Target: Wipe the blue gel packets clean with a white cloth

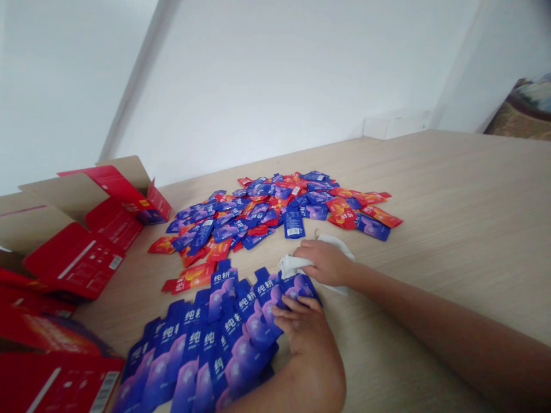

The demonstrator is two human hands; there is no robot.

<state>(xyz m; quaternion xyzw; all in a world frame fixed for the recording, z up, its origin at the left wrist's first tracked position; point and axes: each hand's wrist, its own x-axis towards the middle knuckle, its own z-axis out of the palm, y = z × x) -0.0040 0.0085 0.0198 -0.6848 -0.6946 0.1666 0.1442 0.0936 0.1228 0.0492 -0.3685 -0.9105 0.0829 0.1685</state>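
Note:
Under the fingers of my left hand lies the rightmost blue pouch of an overlapping layout. Those fingers are stretched out and rest flat on it, gripping nothing. My right hand is closed around a white cloth, which touches the top of that same pouch. More of the white material spreads out beneath and behind the right hand. Several blue pouches with purple artwork overlap in rows to the left of my left hand, printed side up. Part of these rows is hidden by my left forearm.
A loose heap of blue and red pouches lies further back on the wooden table. Several open red cardboard boxes line the left side. At the back right, a white box stands by the wall.

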